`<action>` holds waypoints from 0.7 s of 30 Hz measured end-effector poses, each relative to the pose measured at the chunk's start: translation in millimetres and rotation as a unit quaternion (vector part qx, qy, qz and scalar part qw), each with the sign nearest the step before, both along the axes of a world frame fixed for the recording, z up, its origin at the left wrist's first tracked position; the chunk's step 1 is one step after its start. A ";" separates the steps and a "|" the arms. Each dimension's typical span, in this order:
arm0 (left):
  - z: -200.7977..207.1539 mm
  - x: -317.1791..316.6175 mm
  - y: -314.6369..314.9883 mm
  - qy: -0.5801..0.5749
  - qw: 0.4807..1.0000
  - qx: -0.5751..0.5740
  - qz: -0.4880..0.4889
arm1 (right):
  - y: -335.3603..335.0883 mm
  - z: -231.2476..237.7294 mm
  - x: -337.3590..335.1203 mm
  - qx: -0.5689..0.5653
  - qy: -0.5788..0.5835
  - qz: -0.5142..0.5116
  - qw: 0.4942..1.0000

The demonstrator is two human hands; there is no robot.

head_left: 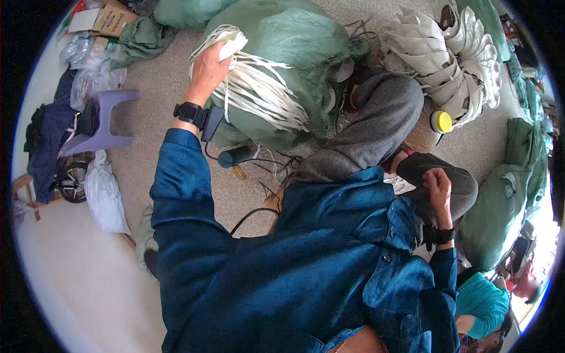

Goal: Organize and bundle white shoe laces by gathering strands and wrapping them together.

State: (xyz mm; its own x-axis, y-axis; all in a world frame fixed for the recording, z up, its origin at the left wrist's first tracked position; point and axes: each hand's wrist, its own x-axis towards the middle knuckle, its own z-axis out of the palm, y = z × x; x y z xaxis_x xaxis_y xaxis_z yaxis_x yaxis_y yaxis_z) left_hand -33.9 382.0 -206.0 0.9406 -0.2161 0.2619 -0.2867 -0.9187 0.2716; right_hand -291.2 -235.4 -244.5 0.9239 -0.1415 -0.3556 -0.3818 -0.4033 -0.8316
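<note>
My left hand (210, 70) is closed around one end of a bundle of flat white laces (265, 91). The loose strands fan out to the right across a big green woven sack (294, 35). A dark blue cylinder (234, 156) with a cord lies on the floor below that wrist. Above my bent leg, at the right, my right hand (437, 187) hovers or rests with its fingers curled in. Whatever they hold, if anything, is too small to make out.
Stacked off-white shoe uppers (435, 59) lie at the far right, beside a jar with a yellow lid (441, 122). Green sacks (494, 217) line the right side, with a person in teal (484, 303) below. A purple stool (106, 123) and white bag (105, 194) are left.
</note>
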 end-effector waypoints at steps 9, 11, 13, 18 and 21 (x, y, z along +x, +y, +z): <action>25.6 24.0 -45.2 0.122 0.993 0.011 -0.003 | -75.7 50.8 2.3 -0.337 -0.200 -0.035 0.919; 21.1 23.7 -40.4 0.026 0.998 0.019 -0.057 | -89.4 52.9 -7.8 -0.386 -0.267 -0.052 0.882; 33.2 14.7 -66.8 0.011 0.995 0.004 -0.095 | -103.7 40.0 -25.0 -0.461 -0.260 -0.058 0.846; 68.1 2.5 -156.0 0.088 0.976 -0.009 -0.200 | -78.1 17.9 -28.8 -0.454 -0.245 -0.154 0.843; 83.5 -0.9 -228.4 0.079 0.946 -0.039 -0.311 | -72.2 28.9 -30.9 -0.452 -0.214 -0.203 0.842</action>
State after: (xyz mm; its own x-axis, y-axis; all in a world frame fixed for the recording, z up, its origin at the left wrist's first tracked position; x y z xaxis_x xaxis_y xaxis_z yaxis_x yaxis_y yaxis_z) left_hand -34.8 153.6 -122.5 0.6674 -0.7260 0.1660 -0.7147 -0.5617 0.4167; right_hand -322.1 -307.6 -215.6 0.7500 -0.5112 0.4198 -0.3849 -0.8534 -0.3516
